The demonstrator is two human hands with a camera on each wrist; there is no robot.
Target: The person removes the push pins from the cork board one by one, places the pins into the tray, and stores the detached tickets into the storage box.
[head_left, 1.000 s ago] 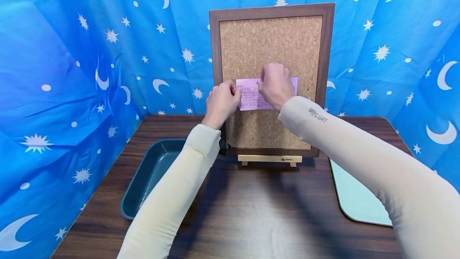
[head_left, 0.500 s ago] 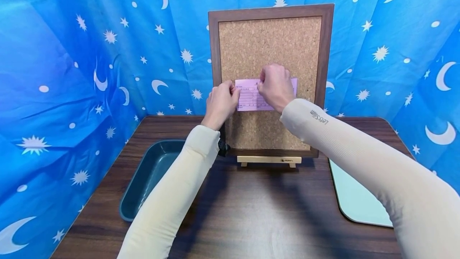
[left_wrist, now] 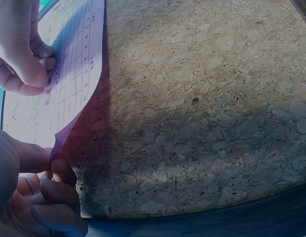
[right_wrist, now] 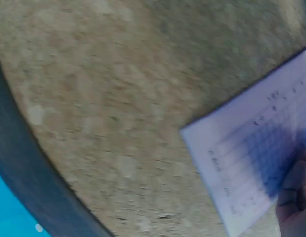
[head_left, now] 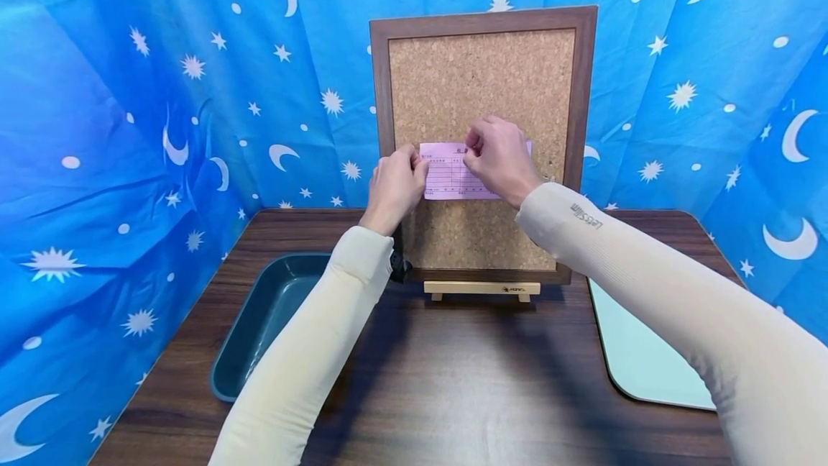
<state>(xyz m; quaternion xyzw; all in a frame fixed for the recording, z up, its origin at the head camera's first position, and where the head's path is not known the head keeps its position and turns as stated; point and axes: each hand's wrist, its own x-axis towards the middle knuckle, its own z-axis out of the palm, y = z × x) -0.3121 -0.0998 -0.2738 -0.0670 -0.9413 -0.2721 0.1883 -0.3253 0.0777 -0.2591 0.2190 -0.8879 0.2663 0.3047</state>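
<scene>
A cork board (head_left: 481,78) in a dark wooden frame stands upright on a small wooden easel (head_left: 481,288). A pink printed slip (head_left: 446,175) lies flat against the cork at mid height. My left hand (head_left: 414,164) pinches the slip's left edge; the left wrist view shows that hand (left_wrist: 57,165) gripping the slip (left_wrist: 76,84) at a corner. My right hand (head_left: 472,153) has curled fingers pinched at the slip's top edge near its middle and hides the slip's right part. In the right wrist view the slip (right_wrist: 261,168) lies on the cork (right_wrist: 118,98).
A dark teal tray (head_left: 259,329) sits on the brown table (head_left: 453,394) at the left. A pale green mat (head_left: 640,358) lies at the right. A blue curtain (head_left: 129,128) with moons and stars encloses the table on three sides.
My right hand has turned a little, so its thumb and fingertips now show at the slip's top edge. The left hand and the slip have stayed in place.
</scene>
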